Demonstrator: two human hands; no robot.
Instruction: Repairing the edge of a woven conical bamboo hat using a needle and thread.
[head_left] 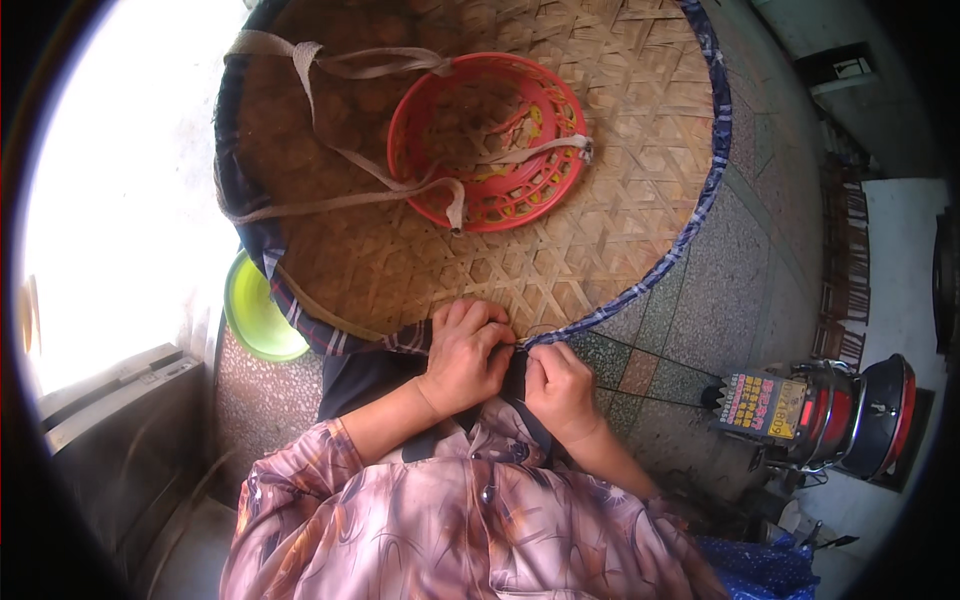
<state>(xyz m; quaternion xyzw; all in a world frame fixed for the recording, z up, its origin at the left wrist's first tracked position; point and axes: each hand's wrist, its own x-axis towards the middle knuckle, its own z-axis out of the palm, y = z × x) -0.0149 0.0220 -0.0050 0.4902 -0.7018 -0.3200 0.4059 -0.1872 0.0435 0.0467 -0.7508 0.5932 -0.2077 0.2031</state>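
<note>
Patterned pink sleeves are filling the lower middle of the view, nearest the camera, and both forearms are reaching up from them toward the near rim of a large woven bamboo hat, which is lying with its inside facing up. The left hand is resting on the hat's edge with its fingers curled down, pressing on the blue plaid cloth binding that is running round the rim; its fingertips are closed against the cloth where the binding meets the weave. The right hand is sitting just beside it, touching it, with fingers pinched tightly together at the same spot on the rim; whether it is gripping a needle or only the cloth cannot be told. The binding is showing along the right and left edges of the hat and is passing under both hands.

Inside the hat a red plastic basket-like liner is sitting near the centre, and beige cloth straps are crossing over it and trailing to the left side. A green plastic bowl is peeking out from under the hat's left edge. The speckled tiled floor is spreading to the right, where a red and black machine is standing well apart from the hands.
</note>
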